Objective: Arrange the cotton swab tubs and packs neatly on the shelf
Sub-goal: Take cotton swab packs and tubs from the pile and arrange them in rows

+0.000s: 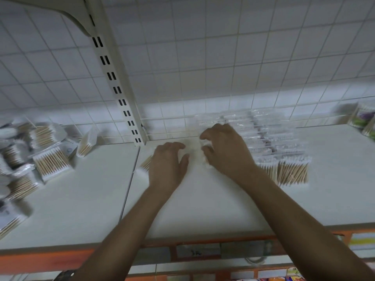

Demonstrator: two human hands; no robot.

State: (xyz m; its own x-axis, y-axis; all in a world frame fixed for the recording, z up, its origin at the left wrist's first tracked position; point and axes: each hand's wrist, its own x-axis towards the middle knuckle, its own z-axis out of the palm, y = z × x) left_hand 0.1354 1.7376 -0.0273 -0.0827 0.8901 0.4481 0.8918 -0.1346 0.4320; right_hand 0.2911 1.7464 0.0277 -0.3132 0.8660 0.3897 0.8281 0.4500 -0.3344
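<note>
Left hand [168,159]: palm down, fingers spread and nearly straight, resting on a flat clear pack of wooden-stick swabs [146,163] on the white shelf board [203,209].
Right hand [225,151]: fingers curled, apparently pinching a blurred clear film swab pack [204,146]; grip detail unclear.
Task items: overlapping row of clear swab packs [280,142] just right of that hand; loose heap of swab packs [48,159] far left, past the white slotted upright [121,92]; clear swab tubs [363,120] at far right.
Risk 1: slick film, light pinch; the pack may slip and land crooked.
Risk 2: pushing the row's end could shunt the overlapped packs askew.
Risk 3: left palm may drag its pack sideways.
</note>
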